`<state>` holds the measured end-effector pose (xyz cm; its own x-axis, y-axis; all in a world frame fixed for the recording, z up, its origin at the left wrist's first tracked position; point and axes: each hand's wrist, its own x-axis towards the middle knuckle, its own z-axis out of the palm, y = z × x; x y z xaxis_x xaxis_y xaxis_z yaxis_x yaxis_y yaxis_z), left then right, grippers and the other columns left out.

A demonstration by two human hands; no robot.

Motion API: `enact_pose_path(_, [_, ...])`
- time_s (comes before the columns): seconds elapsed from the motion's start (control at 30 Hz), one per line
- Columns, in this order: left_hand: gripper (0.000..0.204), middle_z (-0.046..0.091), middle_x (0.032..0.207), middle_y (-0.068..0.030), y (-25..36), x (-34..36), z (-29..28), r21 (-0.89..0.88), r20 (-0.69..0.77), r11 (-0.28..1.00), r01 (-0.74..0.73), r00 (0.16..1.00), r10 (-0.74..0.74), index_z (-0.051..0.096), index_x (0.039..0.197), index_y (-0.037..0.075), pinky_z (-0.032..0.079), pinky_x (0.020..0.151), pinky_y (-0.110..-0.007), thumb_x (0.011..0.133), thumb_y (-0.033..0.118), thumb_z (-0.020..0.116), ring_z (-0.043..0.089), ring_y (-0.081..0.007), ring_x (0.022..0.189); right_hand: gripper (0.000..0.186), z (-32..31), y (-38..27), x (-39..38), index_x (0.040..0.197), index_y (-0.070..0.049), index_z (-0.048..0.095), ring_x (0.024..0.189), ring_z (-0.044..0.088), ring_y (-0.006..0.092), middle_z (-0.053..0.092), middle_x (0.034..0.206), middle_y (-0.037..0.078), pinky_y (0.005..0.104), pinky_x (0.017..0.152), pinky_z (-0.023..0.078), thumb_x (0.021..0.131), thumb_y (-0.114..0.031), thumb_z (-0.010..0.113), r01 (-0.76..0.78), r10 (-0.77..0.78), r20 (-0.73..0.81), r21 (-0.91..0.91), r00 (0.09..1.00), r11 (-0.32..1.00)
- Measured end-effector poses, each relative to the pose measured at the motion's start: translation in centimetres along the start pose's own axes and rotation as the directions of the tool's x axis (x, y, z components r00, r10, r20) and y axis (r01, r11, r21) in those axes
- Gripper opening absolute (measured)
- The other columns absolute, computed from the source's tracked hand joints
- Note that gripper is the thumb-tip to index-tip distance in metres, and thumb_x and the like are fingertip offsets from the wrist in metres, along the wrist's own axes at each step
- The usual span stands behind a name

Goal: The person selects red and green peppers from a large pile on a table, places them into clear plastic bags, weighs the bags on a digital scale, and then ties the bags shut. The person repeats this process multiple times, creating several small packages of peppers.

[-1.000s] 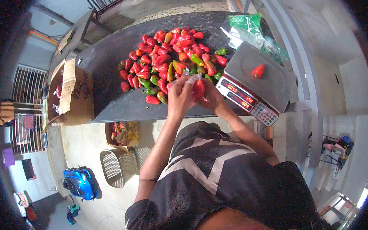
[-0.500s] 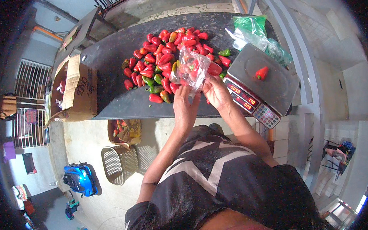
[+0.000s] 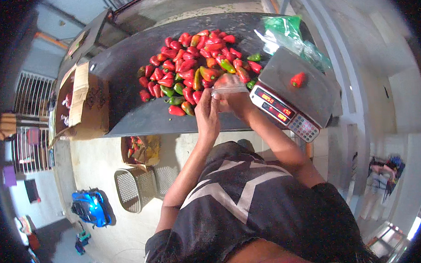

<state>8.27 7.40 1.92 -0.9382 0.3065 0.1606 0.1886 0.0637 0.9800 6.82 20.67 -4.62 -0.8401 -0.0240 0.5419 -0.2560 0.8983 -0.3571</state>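
My left hand [image 3: 207, 109] pinches the edge of a clear plastic bag [image 3: 231, 88] over the near side of a pepper pile. My right hand [image 3: 235, 101] is at the bag, its fingers behind or inside the plastic; they are blurred, so their pose is unclear. Beyond both hands spreads a heap of bell peppers [image 3: 187, 65], mostly red with several green and yellowish ones. To the right stands a digital scale [image 3: 278, 74] with a lit red display, and a single red pepper [image 3: 298, 79] rests on its plate.
Green and clear plastic bags [image 3: 286, 32] lie behind the scale on the dark table [image 3: 130, 114]. An open cardboard box [image 3: 89, 101] sits at the table's left end. On the floor are a plastic basket [image 3: 134, 191], a box of peppers [image 3: 148, 150] and a blue backpack [image 3: 91, 207].
The bag, held up and spread over the peppers before, is now lower and gathered around my right hand. My right hand has moved left toward my left hand.
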Motion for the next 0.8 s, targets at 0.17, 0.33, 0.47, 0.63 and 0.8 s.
enact_pose_path(0.17, [0.037, 0.061, 0.102, -0.0056, -2.4, 2.4, -0.1, -0.091, 0.033, 0.962, 0.258, 0.966, -0.256, 0.054, 0.120, -0.005, 0.045, 0.079, -0.025, 0.099, 0.025, 0.052, 0.054, -0.0100, 0.092, 0.029, -2.1, -0.3, 1.3, 0.106, -0.012, 0.061, 0.098, 0.057, 0.0327, 0.060, 0.107, 0.015, 0.0448, 0.083, 0.046, 0.085, -0.031, 0.058, -0.019, 0.019, 0.377, -0.002, 0.926, 1.000])
enact_pose_path(0.33, [0.021, 0.048, 0.072, 0.0072, -2.9, 4.3, -1.5, -0.289, 0.155, 0.899, 0.329, 0.943, -0.295, 0.058, 0.095, 0.009, 0.029, 0.052, -0.020, 0.099, 0.028, 0.051, 0.039, -0.0029, 0.060, 0.030, -9.3, 0.3, -1.1, 0.117, -0.003, 0.059, 0.110, 0.059, 0.0330, 0.063, 0.116, 0.017, 0.0375, 0.094, 0.046, 0.088, 0.000, 0.050, -0.167, 0.023, 0.222, 0.656, 0.975, 0.736])
enact_pose_path(0.47, [0.026, 0.059, 0.089, 0.0018, -2.6, 4.4, -2.8, -0.211, 0.144, 0.901, 0.380, 0.923, -0.356, 0.059, 0.106, 0.003, 0.042, 0.073, -0.022, 0.098, 0.027, 0.053, 0.052, -0.0056, 0.081, 0.038, -13.8, 8.6, -4.4, 0.113, -0.005, 0.063, 0.104, 0.058, 0.0333, 0.064, 0.113, 0.010, 0.0388, 0.096, 0.043, 0.078, 0.006, 0.053, -0.334, 0.337, -0.056, 0.055, 0.940, 0.941])
enact_pose_path(0.63, [0.027, 0.060, 0.093, 0.0008, -2.5, 4.5, -3.4, -0.189, 0.127, 0.912, 0.363, 0.930, -0.344, 0.058, 0.108, 0.000, 0.043, 0.077, -0.023, 0.098, 0.025, 0.054, 0.053, -0.0066, 0.085, 0.064, -11.9, 17.4, -10.6, 0.128, -0.014, 0.054, 0.124, 0.043, 0.0341, 0.046, 0.139, 0.009, 0.0421, 0.104, 0.039, 0.072, 0.016, 0.053, -0.386, 0.482, 0.168, -0.402, 0.860, 0.830])
enact_pose_path(0.8, [0.023, 0.056, 0.085, 0.0038, -2.9, 5.2, -3.2, -0.183, 0.107, 0.911, 0.370, 0.929, -0.355, 0.057, 0.100, 0.002, 0.040, 0.068, -0.021, 0.099, 0.025, 0.053, 0.048, -0.0047, 0.077, 0.056, -11.9, 22.0, -11.2, 0.127, -0.010, 0.052, 0.122, 0.042, 0.0340, 0.051, 0.127, 0.012, 0.0423, 0.105, 0.038, 0.075, 0.005, 0.065, -0.303, 0.334, 0.150, -0.199, 0.930, 0.932])
